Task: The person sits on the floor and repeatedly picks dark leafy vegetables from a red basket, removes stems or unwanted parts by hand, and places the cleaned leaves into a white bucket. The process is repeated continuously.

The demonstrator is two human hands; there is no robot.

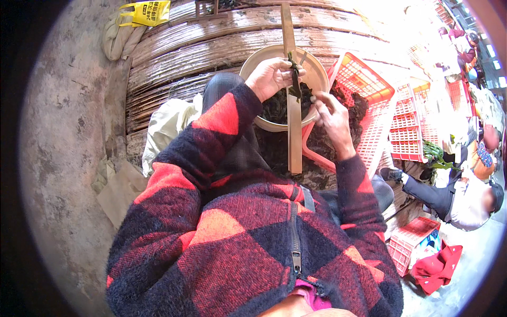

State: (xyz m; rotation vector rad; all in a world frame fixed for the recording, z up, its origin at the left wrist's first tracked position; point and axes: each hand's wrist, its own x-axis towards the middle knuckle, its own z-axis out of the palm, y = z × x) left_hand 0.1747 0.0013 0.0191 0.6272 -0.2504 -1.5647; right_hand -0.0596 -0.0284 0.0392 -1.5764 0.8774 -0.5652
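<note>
My left hand (273, 77) is above a round, pale tub (253, 59). Its fingers grip a dark green knotted strip, seemingly kelp (295, 77). A narrow wooden board (294, 134) lies across the tub, passing beneath the strip. Inside the tub is a heap of dark, leafy strips (275, 107). My right hand (334, 119) is at the tub's right rim, with thumb and fingertips drawn together. Whether anything small is pinched there is too unclear to tell. More dark wet strips (328, 146) lie by a red plastic crate (374, 130), right of the tub.
Bamboo-like slats (178, 51) form the surface beyond my knees. A yellow bag (150, 14) bearing writing and a pale cloth sack (170, 123) lie to the left. More red crates (406, 123) stand right, near a seated person (463, 198). A red cloth (437, 269) hangs by a small crate.
</note>
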